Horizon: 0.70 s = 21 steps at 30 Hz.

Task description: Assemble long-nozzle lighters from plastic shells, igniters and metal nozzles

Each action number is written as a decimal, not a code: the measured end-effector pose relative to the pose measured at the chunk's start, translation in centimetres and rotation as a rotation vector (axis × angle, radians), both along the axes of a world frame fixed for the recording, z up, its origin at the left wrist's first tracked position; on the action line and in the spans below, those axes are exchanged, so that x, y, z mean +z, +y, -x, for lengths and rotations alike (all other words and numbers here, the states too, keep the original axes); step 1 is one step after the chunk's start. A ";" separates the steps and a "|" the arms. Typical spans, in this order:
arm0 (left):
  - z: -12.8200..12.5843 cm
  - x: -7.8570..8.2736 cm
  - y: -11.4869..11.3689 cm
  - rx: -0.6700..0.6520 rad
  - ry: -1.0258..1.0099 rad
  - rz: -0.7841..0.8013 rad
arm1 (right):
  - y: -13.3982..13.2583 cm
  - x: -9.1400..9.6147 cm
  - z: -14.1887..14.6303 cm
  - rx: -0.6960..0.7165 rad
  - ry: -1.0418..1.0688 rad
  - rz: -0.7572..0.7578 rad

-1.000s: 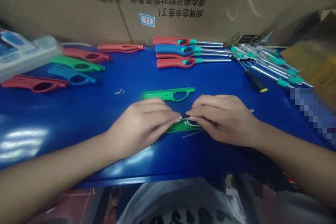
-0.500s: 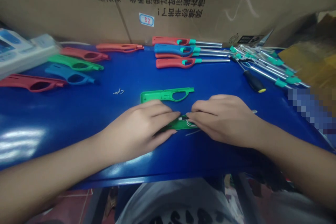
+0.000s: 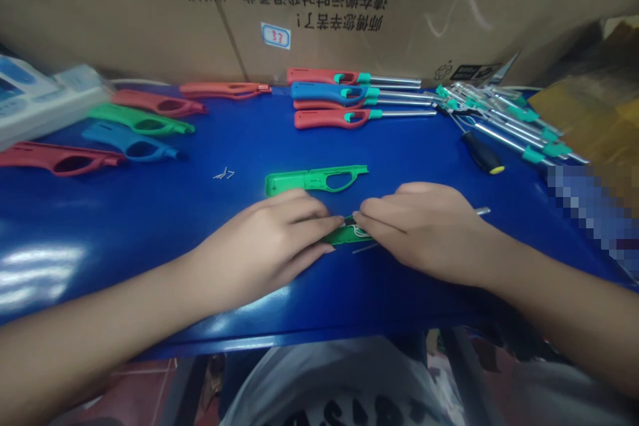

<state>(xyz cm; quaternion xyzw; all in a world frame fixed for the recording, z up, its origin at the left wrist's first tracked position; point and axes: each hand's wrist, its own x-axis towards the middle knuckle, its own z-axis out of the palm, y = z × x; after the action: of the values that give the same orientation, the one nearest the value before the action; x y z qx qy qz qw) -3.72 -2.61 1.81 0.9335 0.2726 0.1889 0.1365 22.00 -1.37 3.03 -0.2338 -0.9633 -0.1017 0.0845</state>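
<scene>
My left hand (image 3: 279,236) is closed on the left end of a green lighter casing half (image 3: 344,234), its fingertips on the casing's edges. From the other side my right hand (image 3: 419,226) pinches over the casing, touching a small black part and white wires (image 3: 360,231) inside it. A metal tube's tip (image 3: 482,211) sticks out past the right hand; the rest is covered. Just beyond my hands lies a second green casing half (image 3: 314,180), hollow side up, with nobody holding it.
Coloured lighter casings (image 3: 140,120) lie at left beside a white device (image 3: 44,100). Assembled lighters (image 3: 332,118) rest before a cardboard box (image 3: 319,6). Several small screws (image 3: 224,174) sit left of centre. At right are a screwdriver (image 3: 482,153) and a pile of metal tubes (image 3: 514,123).
My right hand's fingertips have shifted slightly left, closer to the left fingertips. Less of the small black part shows, and a bit more of the metal tube's tip is visible.
</scene>
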 end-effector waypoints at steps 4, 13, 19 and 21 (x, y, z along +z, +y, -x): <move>0.0 0.0 -0.3 0.011 0.055 0.004 | -0.1 0.1 0.1 0.013 0.017 -0.007; -0.3 -0.1 -0.5 0.021 0.121 -0.064 | 0.1 0.1 -0.1 0.028 -0.054 0.021; -0.3 -0.1 -0.5 0.018 0.112 -0.042 | 0.3 0.4 -0.7 -0.008 -0.028 0.077; -0.2 -0.1 -0.4 0.020 0.102 -0.026 | 0.4 0.4 -0.8 -0.024 -0.031 0.080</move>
<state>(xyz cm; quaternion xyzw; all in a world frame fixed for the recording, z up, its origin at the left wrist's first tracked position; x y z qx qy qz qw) -3.55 -3.05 1.69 0.9408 0.2862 0.1459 0.1084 22.77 -0.97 3.42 -0.2470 -0.9648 -0.0680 0.0590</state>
